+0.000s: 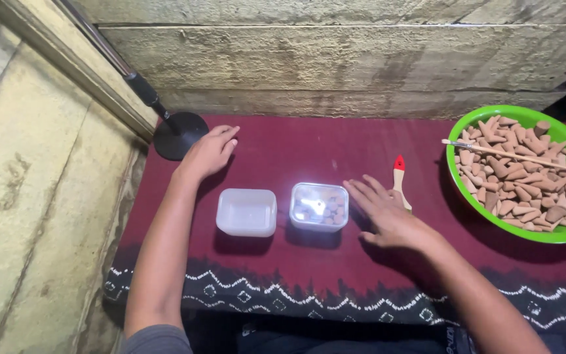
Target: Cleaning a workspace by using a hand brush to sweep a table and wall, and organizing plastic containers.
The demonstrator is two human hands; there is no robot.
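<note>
Head view shows a left hand (209,152) flat and open on the dark red cloth (283,141), holding nothing, far from a white lid (246,212). Just right of the lid sits a small clear box (320,206) of brown cones. An open right hand (388,213) rests just beside the box, empty. One quick bump could tip it and spill cones.

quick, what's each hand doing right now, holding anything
Left hand: open, flat on the maroon cloth, holding nothing.
Right hand: open, fingers spread beside the clear lidded box, holding nothing.
</note>
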